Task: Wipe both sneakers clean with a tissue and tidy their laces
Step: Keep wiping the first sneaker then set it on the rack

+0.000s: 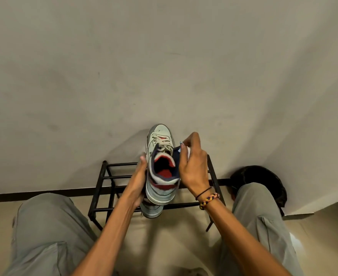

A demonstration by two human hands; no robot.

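Left hand (139,183) gripping sneaker (161,168) by its left side, held up over black rack (108,177), toe toward wall, right hand (193,164) fingers curled, pressing white tissue (188,152) on sneaker's right collar, second sneaker (151,211) on rack's front edge below.
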